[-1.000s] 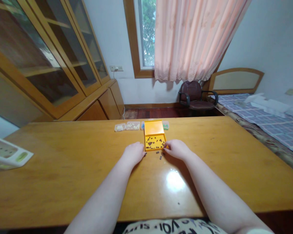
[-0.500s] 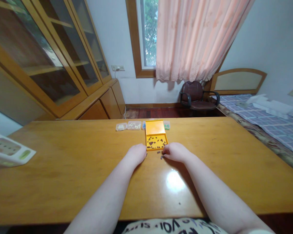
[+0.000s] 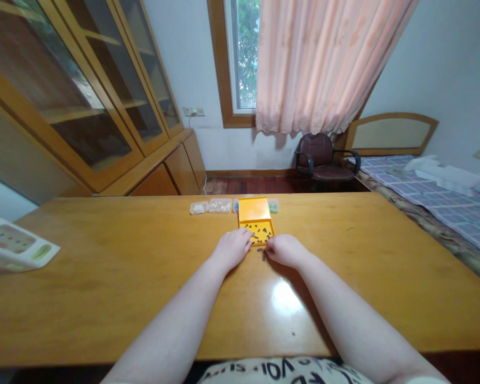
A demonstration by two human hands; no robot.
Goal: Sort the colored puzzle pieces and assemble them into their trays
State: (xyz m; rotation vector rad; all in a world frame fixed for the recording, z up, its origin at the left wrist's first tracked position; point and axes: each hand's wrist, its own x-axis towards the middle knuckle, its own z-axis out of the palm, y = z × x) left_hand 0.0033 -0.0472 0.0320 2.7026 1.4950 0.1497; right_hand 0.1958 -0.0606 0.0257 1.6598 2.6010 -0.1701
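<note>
An orange plastic box with its lid hinged open (image 3: pixel 255 209) stands near the far edge of the wooden table, with many small dark pieces (image 3: pixel 258 232) scattered in its shallow tray. My left hand (image 3: pixel 232 249) lies over the tray's front left corner, its fingertips on or just above the rim. My right hand (image 3: pixel 285 250) rests on the table by the tray's front right corner, with its fingertips next to a few loose dark pieces (image 3: pixel 263 256). Neither hand shows a held piece, though the fingers could hide one.
Small clear packets (image 3: pixel 220 206) of pale pieces line the table's far edge, left of the box. A white printed box (image 3: pixel 16 245) lies at the table's left edge. A glass-fronted wooden cabinet (image 3: pixel 84 101), a dark chair (image 3: pixel 322 157) and a bed (image 3: pixel 432 192) stand beyond the table.
My left hand has slid forward and right, from the table onto the tray's front left corner. My right hand has barely moved, and it now covers some of the loose pieces.
</note>
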